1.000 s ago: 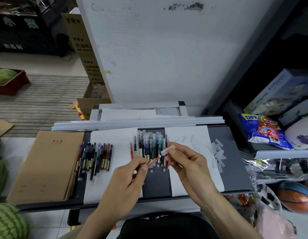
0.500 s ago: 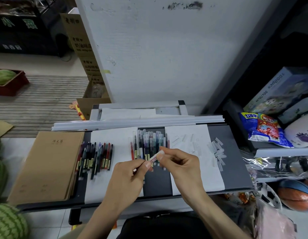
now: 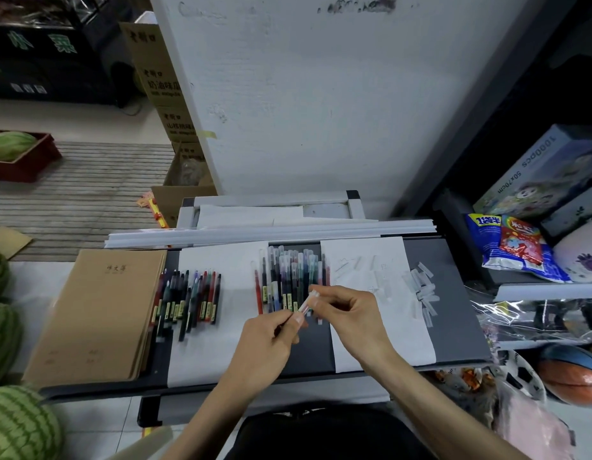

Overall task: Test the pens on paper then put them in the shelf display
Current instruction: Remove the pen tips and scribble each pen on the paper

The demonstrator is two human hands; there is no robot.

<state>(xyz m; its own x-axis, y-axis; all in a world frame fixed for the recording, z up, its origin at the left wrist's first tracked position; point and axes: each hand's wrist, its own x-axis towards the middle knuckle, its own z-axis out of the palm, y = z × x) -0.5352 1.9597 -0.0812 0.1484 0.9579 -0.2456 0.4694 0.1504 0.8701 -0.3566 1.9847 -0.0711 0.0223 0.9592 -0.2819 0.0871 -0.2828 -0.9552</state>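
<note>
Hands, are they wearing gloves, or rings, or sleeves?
No. The left hand and right hand are bare: no gloves, rings or watch show. The left forearm and right forearm are bare too, with no sleeve in view.

Left hand [image 3: 271, 336] and right hand [image 3: 351, 313] pinch one pen [image 3: 308, 302].

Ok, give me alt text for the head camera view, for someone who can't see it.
A left hand and a right hand pinch one pen between them above a dark table holding white paper sheets, two rows of pens and brown notebooks at the left.
</note>
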